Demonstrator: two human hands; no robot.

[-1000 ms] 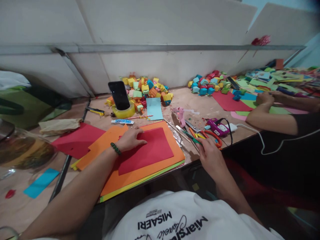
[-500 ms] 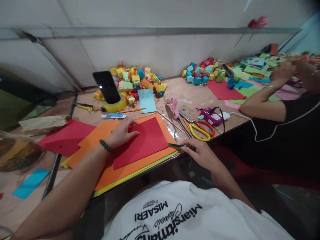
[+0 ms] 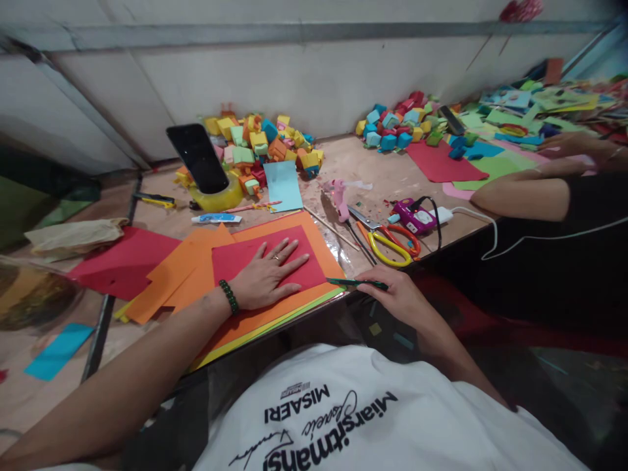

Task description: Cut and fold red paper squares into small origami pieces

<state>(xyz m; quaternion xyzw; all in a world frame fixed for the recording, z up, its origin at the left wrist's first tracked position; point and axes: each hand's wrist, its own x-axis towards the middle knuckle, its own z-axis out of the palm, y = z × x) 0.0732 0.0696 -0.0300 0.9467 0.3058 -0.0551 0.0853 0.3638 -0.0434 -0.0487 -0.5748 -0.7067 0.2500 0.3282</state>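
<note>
Worktop (image 3: 343,157) cluttered; I see left hand (image 3: 262,280) spread flat on red paper (image 3: 235,257), gripping nothing; right hand (image 3: 400,292) closed on green tool (image 3: 344,282), scissors (image 3: 370,224) just beyond it.

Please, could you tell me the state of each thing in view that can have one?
Red sheet: flat on orange paper.
Left hand: spread on the red sheet.
Green tool: held, tip at the sheet's edge.
Right hand: closed around the green tool.
Phone: tilted, screen dark, propped on the tape roll.
Glue gun: on the table, not held.
Scissors: on the table, not held.
Purple socket block: black plug inserted.
</note>
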